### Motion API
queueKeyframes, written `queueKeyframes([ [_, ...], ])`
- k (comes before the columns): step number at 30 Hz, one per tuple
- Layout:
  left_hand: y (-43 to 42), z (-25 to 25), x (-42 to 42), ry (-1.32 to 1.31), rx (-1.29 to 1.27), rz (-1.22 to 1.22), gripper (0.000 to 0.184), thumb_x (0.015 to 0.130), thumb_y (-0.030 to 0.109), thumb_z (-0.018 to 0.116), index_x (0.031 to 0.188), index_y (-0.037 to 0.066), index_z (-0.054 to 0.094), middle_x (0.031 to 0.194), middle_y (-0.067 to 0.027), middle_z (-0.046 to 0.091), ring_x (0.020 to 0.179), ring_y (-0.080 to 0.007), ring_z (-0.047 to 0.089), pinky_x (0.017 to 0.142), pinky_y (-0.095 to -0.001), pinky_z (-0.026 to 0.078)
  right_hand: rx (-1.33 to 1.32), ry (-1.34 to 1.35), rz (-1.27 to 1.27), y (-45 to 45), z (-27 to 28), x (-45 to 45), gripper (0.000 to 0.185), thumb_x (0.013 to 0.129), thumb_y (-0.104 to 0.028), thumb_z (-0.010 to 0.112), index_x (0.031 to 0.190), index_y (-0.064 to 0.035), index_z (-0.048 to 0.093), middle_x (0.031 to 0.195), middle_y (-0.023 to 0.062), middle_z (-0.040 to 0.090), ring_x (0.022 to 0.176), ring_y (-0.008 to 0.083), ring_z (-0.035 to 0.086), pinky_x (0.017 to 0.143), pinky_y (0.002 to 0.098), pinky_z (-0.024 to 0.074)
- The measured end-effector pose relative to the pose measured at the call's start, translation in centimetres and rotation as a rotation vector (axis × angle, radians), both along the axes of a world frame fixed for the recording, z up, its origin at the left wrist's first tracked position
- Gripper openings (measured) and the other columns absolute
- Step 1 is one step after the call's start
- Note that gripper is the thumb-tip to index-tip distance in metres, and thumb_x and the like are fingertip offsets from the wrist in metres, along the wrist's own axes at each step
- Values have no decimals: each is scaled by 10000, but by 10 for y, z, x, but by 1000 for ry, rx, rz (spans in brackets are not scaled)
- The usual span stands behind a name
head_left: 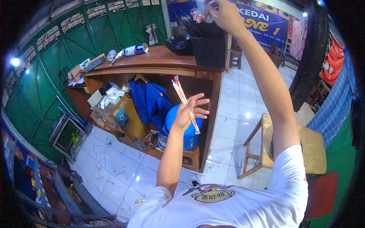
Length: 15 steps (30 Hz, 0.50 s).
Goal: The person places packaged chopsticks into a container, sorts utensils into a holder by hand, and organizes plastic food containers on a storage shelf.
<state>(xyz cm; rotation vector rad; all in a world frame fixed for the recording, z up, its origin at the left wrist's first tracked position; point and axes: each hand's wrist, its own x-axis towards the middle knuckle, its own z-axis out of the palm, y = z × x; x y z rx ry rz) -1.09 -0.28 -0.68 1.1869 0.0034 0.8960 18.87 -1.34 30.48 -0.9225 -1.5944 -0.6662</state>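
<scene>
"From where is the scene viewed?"
"From the wearer's head. The view is aimed forward and down, with the white shirt point(243, 201) caught close along the lower edge."
"And how wide?"
"Very: straight lines are bent. The left hand point(185, 114) and right hand point(225, 16) are seen before the bench point(159, 57), tiled floor point(229, 97) beyond."

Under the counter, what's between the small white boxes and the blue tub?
A bundled dark-blue cloth lies between the small white boxes and the blue tub. The head view shows it, with the left hand across the tub.
</scene>
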Motion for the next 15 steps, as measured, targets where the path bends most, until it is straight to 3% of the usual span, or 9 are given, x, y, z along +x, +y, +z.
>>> queueKeyframes([
  [2, 1, -1, 0, -7, -10, -9, 577, 1020, 392, 537, 1396, -39, 463, 1260, -253, 627, 903, -318, 733, 708, -365, 638, -261, 91, 4, -9, -2, -6, 125, 890, -74, 656, 1001, -15, 648, 856, 228, 700, 818, 372, 702, 727, 398, 541],
  [3, 1, -1, 1, -11, -9, -14, 577, 1020, 391, 537, 1395, -41, 462, 1261, -254, 626, 902, -320, 733, 707, -364, 638, -266, 91, 6, -12, -2, -7, 125, 890, -74, 656, 1001, -15, 648, 856, 228, 700, 818, 372, 702, 727, 398, 541],
  [5, 1, -1, 0, -15, -14, -16, 578, 1020, 389, 537, 1395, -43, 461, 1263, -255, 625, 902, -321, 733, 706, -364, 639, -303, -79, -159, -17, -1, -10, 193, 933, -202, 635, 995, -28, 689, 873, 221, 707, 816, 372, 701, 757, 414, 542],
  [6, 1, 0, 0, -14, -2, -10, 576, 1021, 386, 537, 1395, -44, 461, 1265, -256, 624, 902, -323, 733, 704, -366, 639, -307, -78, -158, -19, -1, -11, 193, 933, -202, 635, 995, -28, 689, 873, 221, 707, 816, 372, 701, 757, 414, 542],
  [8, 1, -1, 0, -11, 8, -2, 574, 1021, 383, 537, 1395, -45, 461, 1267, -257, 622, 902, -326, 733, 702, -367, 639, -369, -131, -77, -23, 1, -11, 315, 956, -327, 595, 1025, -44, 713, 874, 210, 713, 845, 364, 701, 800, 421, 534],
  [12, 2, -1, 2, -22, -6, -19, 578, 1020, 381, 540, 1399, -47, 453, 1268, -263, 619, 898, -330, 733, 698, -375, 640, -469, -175, -199, -48, 4, -25, 388, 968, -385, 559, 1023, -36, 722, 914, 210, 710, 870, 388, 684, 817, 443, 525],
  [14, 1, -1, 2, -21, -10, -27, 580, 1019, 380, 541, 1401, -47, 449, 1267, -266, 618, 898, -332, 733, 698, -377, 641, 178, -430, -231, -34, -15, -11, 309, 977, -291, 590, 1074, -25, 714, 969, 169, 712, 883, 337, 684, 820, 386, 528],
  [15, 0, -2, 2, -18, -5, -28, 589, 1017, 388, 541, 1400, -49, 447, 1272, -271, 614, 899, -332, 732, 697, -380, 641, 180, -430, -233, -34, -21, -16, 309, 977, -291, 590, 1074, -25, 714, 969, 169, 712, 883, 337, 684, 820, 386, 528],
])
